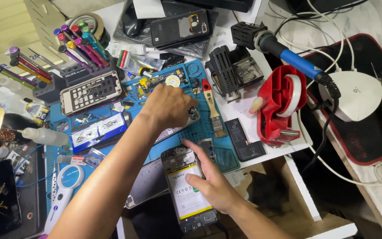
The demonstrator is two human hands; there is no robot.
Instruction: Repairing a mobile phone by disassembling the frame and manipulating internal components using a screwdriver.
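Note:
An opened phone with its back cover off and a white battery showing lies at the near edge of the blue work mat. My right hand grips it, thumb on the battery and a finger along its upper right edge. My left hand reaches across the mat, knuckles up, fingers curled down over small parts next to a metal piece. Its fingertips are hidden, so I cannot tell whether it holds anything.
A wooden-handled brush lies to the right of my left hand, near a black battery. A red tape dispenser and blue-handled soldering iron stand right. Several coloured screwdrivers, a phone frame and magnifier sit left.

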